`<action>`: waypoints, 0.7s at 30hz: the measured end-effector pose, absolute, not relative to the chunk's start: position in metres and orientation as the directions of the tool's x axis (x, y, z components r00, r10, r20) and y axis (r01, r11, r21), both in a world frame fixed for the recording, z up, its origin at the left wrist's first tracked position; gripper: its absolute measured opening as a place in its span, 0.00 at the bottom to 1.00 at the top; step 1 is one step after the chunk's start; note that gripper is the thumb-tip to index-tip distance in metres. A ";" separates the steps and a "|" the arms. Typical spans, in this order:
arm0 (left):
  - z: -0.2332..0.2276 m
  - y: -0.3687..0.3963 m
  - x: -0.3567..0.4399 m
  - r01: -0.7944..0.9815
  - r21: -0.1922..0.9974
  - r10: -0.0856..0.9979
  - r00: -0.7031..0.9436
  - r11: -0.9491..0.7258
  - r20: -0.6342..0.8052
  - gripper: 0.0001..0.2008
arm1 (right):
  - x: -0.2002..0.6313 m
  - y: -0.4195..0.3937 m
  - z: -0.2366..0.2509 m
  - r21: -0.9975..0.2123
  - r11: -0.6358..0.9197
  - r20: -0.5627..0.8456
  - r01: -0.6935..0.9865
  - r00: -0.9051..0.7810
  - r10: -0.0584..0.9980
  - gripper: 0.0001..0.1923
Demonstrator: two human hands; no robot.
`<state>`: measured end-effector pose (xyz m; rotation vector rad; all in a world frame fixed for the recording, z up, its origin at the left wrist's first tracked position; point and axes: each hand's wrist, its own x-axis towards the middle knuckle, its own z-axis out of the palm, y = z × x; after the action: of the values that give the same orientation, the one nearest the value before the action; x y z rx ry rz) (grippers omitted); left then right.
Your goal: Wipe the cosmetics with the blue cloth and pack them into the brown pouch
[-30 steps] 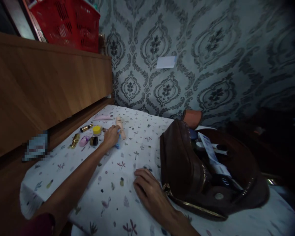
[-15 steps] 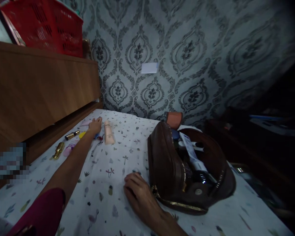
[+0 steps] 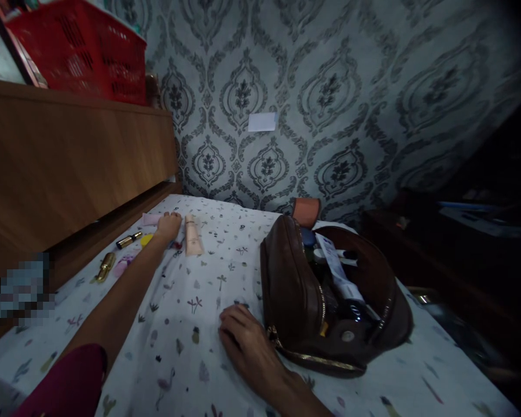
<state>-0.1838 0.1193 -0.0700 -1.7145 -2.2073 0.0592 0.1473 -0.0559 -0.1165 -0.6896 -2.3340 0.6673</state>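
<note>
At the far left of the cloth, my left hand point(image 3: 169, 226) is closed, with its fingers curled over one end of a pale pink tube point(image 3: 151, 219); the fingertips are hidden. Just right of that hand lies a beige cosmetic tube point(image 3: 193, 236). Left of the forearm are a black-and-gold lipstick point(image 3: 129, 240), a gold tube point(image 3: 106, 266), a yellow round item point(image 3: 146, 240) and a purple-pink item point(image 3: 124, 263), partly covered. My right hand point(image 3: 245, 341) rests on the cloth, loosely bent and holding nothing. Beside it stands a brown cosmetic bag point(image 3: 290, 289), unzipped, with bottles and a white tube point(image 3: 336, 266) inside.
A wooden cabinet point(image 3: 78, 156) borders the left side, with a red basket point(image 3: 82, 52) on top. Patterned wallpaper point(image 3: 243, 156) closes off the back. An orange-brown flap point(image 3: 306, 212) stands behind the bag. Dark furniture lies to the right.
My left hand has lowered slightly and shifted a little right, so more of the pink tube shows. My right hand and the bag stay where they were.
</note>
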 end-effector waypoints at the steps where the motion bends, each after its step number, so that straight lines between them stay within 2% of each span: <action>1: -0.068 0.117 -0.184 0.933 -0.248 0.950 -0.200 0.260 0.241 0.18 | 0.147 -0.056 -0.117 -0.606 0.734 0.401 0.306 -0.679 0.614 0.09; 6: -0.059 0.105 -0.181 0.939 -0.250 0.954 -0.176 0.236 0.241 0.14 | 0.147 -0.056 -0.115 -0.604 0.738 0.408 0.301 -0.678 0.611 0.08; 10: -0.062 0.097 -0.169 0.952 -0.214 0.959 -0.169 0.218 0.225 0.18 | 0.147 -0.057 -0.114 -0.593 0.746 0.409 0.303 -0.685 0.603 0.08; 21: -0.057 0.062 -0.138 0.991 -0.126 0.996 -0.044 0.054 0.081 0.16 | 0.147 -0.055 -0.114 -0.572 0.761 0.412 0.307 -0.695 0.590 0.08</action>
<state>-0.1377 0.0623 -0.0573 -2.0651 -2.1694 0.0533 0.1466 -0.0549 -0.1143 -0.6693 -2.3629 0.6300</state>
